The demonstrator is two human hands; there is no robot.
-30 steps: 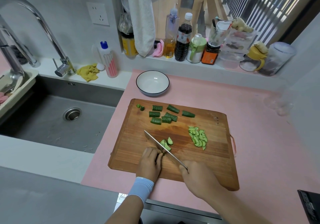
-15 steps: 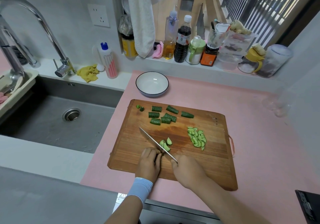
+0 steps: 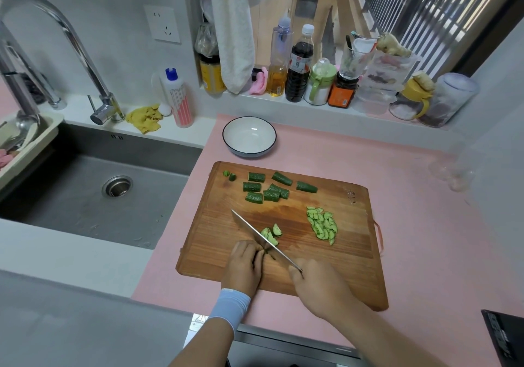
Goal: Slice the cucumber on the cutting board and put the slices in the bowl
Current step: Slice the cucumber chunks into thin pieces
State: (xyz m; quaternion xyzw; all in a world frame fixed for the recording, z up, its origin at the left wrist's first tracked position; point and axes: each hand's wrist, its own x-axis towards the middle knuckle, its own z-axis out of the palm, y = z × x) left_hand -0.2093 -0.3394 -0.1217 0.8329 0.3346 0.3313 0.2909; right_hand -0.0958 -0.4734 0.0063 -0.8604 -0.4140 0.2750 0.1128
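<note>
You are mid-slice, left hand (image 3: pixel 243 261) curled over a cucumber piece (image 3: pixel 263 252), right hand (image 3: pixel 317 284) gripping the knife (image 3: pixel 249 225); next probably another thin cut, fingertips tucked

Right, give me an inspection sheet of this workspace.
Surface: pink counter, wooden cutting board on it.
Job's things: cucumber chunks at board's far side, slices piled at right, bowl empty beyond the board.
Clutter: bottles and jars on the sill, yellow cloth by the faucet.
Hands: left hand holds a cucumber piece; right hand grips the knife, blade against it.
Cables: nothing seen.
Surroundings: sink at left, towel hanging above.
</note>
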